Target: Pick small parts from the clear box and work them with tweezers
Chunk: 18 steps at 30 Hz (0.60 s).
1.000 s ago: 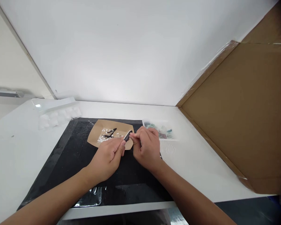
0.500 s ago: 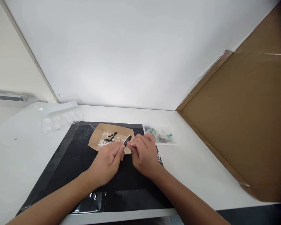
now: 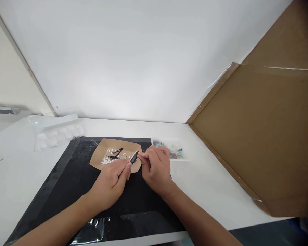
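Between thumb and fingers, my left hand (image 3: 113,182) grips a small black oblong piece (image 3: 134,157) with a white edge, tilted up to the right. My right hand (image 3: 157,167) is closed in a pinch, its thumb and forefinger at the piece's upper right side. Whether anything smaller sits between those fingertips cannot be made out. Just behind and under the hands is a brown paper tray (image 3: 96,157). White bits (image 3: 106,160) and black strips (image 3: 115,154) lie in it.
A black mat (image 3: 74,181) covers part of the white table (image 3: 205,191). Behind my right hand is a white tray (image 3: 186,158) with greenish and reddish pieces. A clear compartment box (image 3: 59,135) stands at the back left. A cardboard panel (image 3: 267,136) rises on the right.
The view has shifted slightly, so most things appear a little further left and lower. My right fingertips have moved closer to the upper end of the black piece.
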### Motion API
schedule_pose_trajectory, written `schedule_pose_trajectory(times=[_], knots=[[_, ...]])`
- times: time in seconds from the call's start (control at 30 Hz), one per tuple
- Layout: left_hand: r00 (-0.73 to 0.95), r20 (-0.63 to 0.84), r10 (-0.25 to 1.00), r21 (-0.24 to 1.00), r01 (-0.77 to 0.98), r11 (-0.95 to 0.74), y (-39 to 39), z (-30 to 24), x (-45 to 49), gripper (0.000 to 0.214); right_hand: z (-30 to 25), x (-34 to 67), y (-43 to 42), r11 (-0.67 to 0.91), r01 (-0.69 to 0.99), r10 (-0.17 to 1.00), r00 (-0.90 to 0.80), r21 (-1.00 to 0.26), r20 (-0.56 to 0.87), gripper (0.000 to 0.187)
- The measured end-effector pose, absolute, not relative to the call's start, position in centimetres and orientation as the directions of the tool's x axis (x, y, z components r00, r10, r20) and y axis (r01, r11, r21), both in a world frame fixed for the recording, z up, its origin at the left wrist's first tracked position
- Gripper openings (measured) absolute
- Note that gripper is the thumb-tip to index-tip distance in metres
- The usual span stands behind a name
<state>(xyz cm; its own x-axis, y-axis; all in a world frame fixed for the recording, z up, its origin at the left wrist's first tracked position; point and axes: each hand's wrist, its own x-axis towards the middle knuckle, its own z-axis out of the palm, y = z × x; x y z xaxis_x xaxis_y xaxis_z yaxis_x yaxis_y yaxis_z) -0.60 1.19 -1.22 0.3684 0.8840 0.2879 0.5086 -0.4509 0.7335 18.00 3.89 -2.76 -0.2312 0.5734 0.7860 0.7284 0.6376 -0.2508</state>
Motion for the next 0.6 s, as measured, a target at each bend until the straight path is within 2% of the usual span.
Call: schedule_pose_trajectory(times=[0.17, 0.3, 0.5, 0.6], knots=[[0.383, 0.283, 0.879, 0.726, 0.513, -0.457, 1.17, -1.25, -0.55, 0.044, -2.67, 18.11, 3.91, 0.695, 0.681, 0.569, -0.326, -0.229, 0.755, 0.019], [0.382, 0.300, 0.874, 0.718, 0.514, -0.470, 1.21, -1.25, -0.48, 0.044, -2.67, 18.31, 4.02, 0.655, 0.701, 0.590, -0.240, -0.282, 0.771, 0.016], [0.381, 0.297, 0.876, 0.713, 0.521, -0.469, 1.19, -1.38, -0.41, 0.044, -2.79, 18.44, 3.89, 0.702, 0.650, 0.591, -0.301, -0.293, 0.749, 0.016], [0.377, 0.299, 0.877, 0.710, 0.526, -0.468, 1.16, -1.49, -0.41, 0.043, -2.88, 18.41, 3.90, 0.673, 0.668, 0.603, -0.247, -0.318, 0.759, 0.014]])
